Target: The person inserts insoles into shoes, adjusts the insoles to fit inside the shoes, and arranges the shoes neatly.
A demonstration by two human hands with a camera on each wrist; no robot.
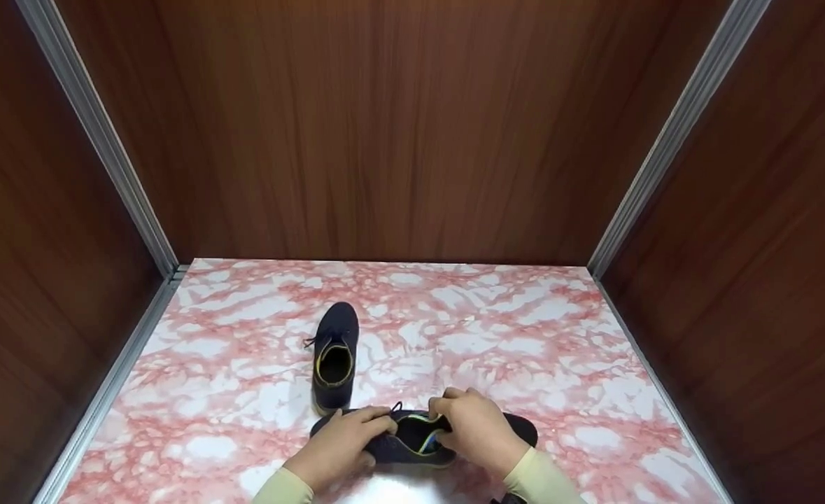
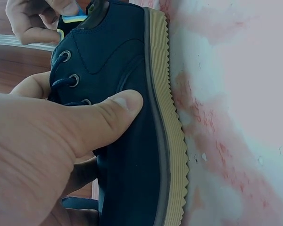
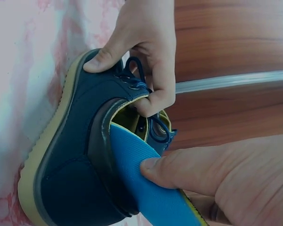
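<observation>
A navy lace-up shoe (image 1: 412,458) with a cream ridged sole lies crosswise near the front, its opening facing up. My left hand (image 1: 346,444) grips its front part; in the left wrist view the thumb (image 2: 127,101) presses the side below the eyelets. In the right wrist view, a left finger curls at the edge of the opening by the laces (image 3: 137,70). My right hand (image 1: 478,427) pinches an insole (image 3: 139,174), blue on one face with a yellow edge. One end of the insole is inside the shoe, hidden; its dark other end sticks out to the right.
A second navy shoe (image 1: 335,357) with yellow lining stands behind and left, toe pointing away, close to the first shoe. The red-and-white marbled tabletop (image 1: 454,336) is bounded by brown wood-grain panels (image 1: 384,133) with grey metal strips (image 1: 678,133) at the corners.
</observation>
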